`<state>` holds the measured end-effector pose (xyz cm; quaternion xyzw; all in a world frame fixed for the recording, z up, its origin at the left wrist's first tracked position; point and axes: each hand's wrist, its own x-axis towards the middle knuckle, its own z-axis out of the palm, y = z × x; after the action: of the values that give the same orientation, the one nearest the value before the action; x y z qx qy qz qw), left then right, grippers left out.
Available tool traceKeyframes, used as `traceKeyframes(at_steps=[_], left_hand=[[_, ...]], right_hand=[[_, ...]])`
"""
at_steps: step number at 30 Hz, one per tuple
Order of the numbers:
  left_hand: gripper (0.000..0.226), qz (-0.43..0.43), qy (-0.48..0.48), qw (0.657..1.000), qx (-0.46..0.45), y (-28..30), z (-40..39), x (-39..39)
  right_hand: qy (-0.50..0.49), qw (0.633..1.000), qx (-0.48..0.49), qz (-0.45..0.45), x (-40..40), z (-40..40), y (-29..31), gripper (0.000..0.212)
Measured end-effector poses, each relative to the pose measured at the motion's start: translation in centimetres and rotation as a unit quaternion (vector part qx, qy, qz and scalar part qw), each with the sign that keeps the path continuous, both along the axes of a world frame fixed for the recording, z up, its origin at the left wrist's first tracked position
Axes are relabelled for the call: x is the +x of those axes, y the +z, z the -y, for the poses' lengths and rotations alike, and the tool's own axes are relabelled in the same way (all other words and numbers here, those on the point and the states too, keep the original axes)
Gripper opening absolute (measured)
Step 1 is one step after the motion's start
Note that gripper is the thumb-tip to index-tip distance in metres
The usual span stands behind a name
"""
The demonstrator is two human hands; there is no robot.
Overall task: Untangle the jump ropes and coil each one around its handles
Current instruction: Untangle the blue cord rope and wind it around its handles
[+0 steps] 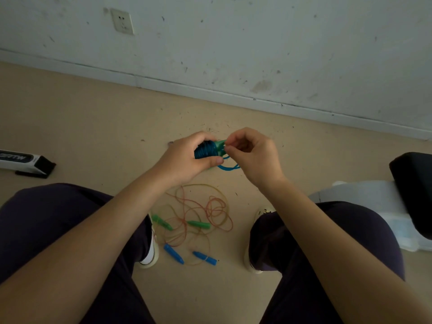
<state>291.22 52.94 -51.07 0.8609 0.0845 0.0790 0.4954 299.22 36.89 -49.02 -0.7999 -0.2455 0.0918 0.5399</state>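
My left hand [187, 157] grips a bundle of green handles wound with blue rope [207, 149]. My right hand [252, 153] pinches the loose end of that blue rope [228, 167] beside the green handle tip; a short loop hangs below. On the floor between my feet lies a tangle of thin red and yellow ropes [205, 211]. Two green handles [198, 224] and two blue handles [174, 253] lie in that tangle.
I sit with my knees apart above a beige floor [93, 118]. A white wall and baseboard run along the back. A black and white box [25, 162] lies at the left. A black seat [413, 183] and a white plastic container [374, 202] stand at the right.
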Motion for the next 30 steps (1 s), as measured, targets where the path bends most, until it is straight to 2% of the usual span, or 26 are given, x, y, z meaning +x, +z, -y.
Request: traceKeyframes(at_steps=[8,12,15,19,30], left_hand=[[0.032,0.012,-0.018,1.0,-0.009,-0.05,-0.17,-0.04],[0.029,0.013,-0.03,0.998,-0.046,0.39,-0.29,-0.02],[0.032,0.008,0.0,0.998,-0.066,0.48,-0.12,0.06],[0.032,0.009,0.05,0.998,-0.04,0.49,-0.43,0.13],[0.035,0.007,0.023,1.0,-0.012,0.32,-0.41,0.05]], right_hand=[[0.003,1.0,-0.013,-0.008,-0.19,-0.32,-0.31,0.019],[-0.018,0.999,0.014,-0.043,0.22,0.11,0.14,0.023],[-0.01,0.997,0.017,-0.077,0.09,0.06,-0.01,0.021],[-0.008,0.994,0.031,-0.103,0.1,-0.01,0.15,0.013],[-0.004,0.995,0.003,-0.102,-0.22,-0.09,0.29,0.008]])
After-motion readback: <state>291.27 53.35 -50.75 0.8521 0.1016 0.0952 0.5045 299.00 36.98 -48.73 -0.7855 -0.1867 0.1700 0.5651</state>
